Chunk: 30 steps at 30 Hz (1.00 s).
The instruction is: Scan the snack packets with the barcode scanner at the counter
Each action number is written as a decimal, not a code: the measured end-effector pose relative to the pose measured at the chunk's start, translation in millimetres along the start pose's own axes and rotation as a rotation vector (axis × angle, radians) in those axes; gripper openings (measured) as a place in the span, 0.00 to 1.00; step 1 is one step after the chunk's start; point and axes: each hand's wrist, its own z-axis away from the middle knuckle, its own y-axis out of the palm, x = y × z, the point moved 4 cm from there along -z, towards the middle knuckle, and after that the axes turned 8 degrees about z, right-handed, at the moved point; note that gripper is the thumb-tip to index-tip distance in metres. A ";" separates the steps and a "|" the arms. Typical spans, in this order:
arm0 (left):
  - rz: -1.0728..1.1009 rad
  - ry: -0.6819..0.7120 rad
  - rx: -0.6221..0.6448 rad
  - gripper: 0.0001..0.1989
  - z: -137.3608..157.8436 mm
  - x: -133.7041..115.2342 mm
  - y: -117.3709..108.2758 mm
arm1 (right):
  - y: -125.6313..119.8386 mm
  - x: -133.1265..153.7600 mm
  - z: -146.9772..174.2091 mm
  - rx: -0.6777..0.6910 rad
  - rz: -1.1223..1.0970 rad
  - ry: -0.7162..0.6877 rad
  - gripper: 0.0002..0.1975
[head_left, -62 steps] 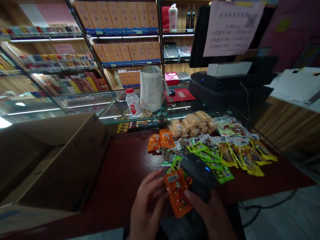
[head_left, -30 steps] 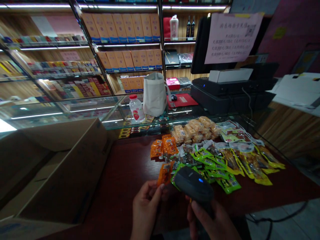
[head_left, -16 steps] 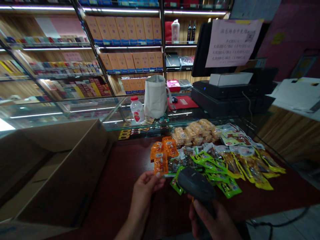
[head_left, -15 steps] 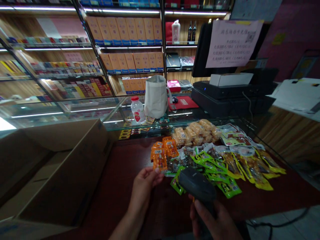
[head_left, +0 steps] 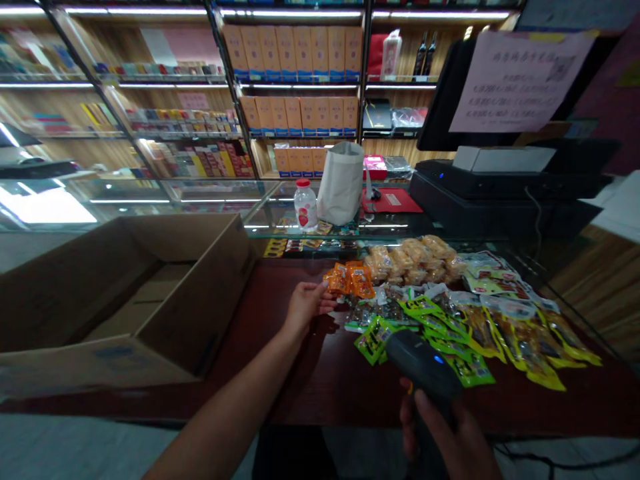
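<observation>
Orange snack packets (head_left: 357,280) lie in a small cluster on the dark red table (head_left: 300,380), toward its far edge; take them as the middle of a clock dial, with 12 pointing away from the person. From 8 o'clock the left hand (head_left: 309,303) reaches in, its thumb tip against the near left edge of the cluster and its other fingers loosely extended just beside it; whether they pinch a packet I cannot tell. Between 4 and 5 o'clock the right hand (head_left: 447,427) has its fingers wrapped around the handle of a dark scanner (head_left: 423,367), which shows a blue light and has its head toward the packets. Pale wrapped snacks (head_left: 413,257) are heaped close by between 2 and 3, clear packets with dark contents (head_left: 373,310) lie near at 4, and green packets (head_left: 440,330) spread farther out around 4. Yellow-edged packets (head_left: 523,333) lie well out between 3 and 4. At 9 stands an open cardboard box (head_left: 205,300); on the glass counter (head_left: 280,227) are a red-capped bottle (head_left: 306,208) at 11 and a white bag (head_left: 343,187) at 12, both upright.
</observation>
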 end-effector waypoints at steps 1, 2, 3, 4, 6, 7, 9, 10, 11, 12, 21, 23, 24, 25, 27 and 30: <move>0.006 0.034 -0.018 0.13 8.6 -3.0 -7.7 | -1.2 -2.0 1.3 0.009 0.005 -0.002 0.34; 0.012 0.096 -0.032 0.13 20.6 -7.4 -17.2 | -3.1 -4.5 2.2 0.014 0.007 -0.005 0.32; 0.013 0.187 -0.039 0.13 36.4 -12.7 -28.4 | -5.2 -7.4 2.7 0.022 0.012 -0.011 0.31; 0.008 0.301 -0.043 0.12 56.3 -18.2 -41.0 | -7.4 -10.6 2.7 0.032 0.022 -0.019 0.30; -0.026 0.558 -0.059 0.13 105.6 -24.7 -69.5 | -12.3 -16.7 1.3 0.040 0.032 -0.041 0.28; -0.051 0.661 -0.086 0.13 131.8 -22.8 -85.3 | -14.6 -19.4 0.1 0.034 0.024 -0.045 0.28; -0.111 0.734 -0.171 0.14 177.3 -5.0 -119.2 | -18.8 -23.7 -2.4 0.009 -0.023 -0.040 0.29; -0.144 0.706 -0.221 0.14 193.6 10.5 -136.7 | -20.5 -25.5 -3.2 -0.008 -0.054 -0.032 0.29; -0.176 0.644 -0.270 0.14 205.0 29.4 -154.4 | -22.0 -27.3 -3.4 -0.021 -0.078 -0.024 0.30; -0.214 0.559 -0.321 0.15 211.5 50.6 -171.9 | -23.3 -29.1 -3.0 -0.033 -0.096 -0.020 0.31; -0.979 0.754 -0.522 0.13 177.8 138.1 -229.9 | -34.3 -54.5 23.2 -0.060 -0.145 -0.063 0.32; -1.053 0.779 -0.529 0.13 168.8 137.5 -223.0 | -37.3 -58.2 28.7 -0.043 -0.135 -0.094 0.29; -1.074 0.768 -0.527 0.14 164.6 137.8 -218.7 | -39.2 -60.1 30.7 -0.043 -0.133 -0.102 0.28; -1.089 0.754 -0.516 0.15 160.7 138.5 -213.2 | -41.2 -62.0 32.2 -0.048 -0.132 -0.103 0.28; -1.137 0.723 -0.457 0.18 152.1 142.2 -197.7 | -44.7 -65.6 34.1 -0.069 -0.138 -0.085 0.30; -1.253 0.646 -0.346 0.24 136.3 150.8 -168.6 | -45.6 -66.8 36.9 -0.067 -0.157 -0.072 0.31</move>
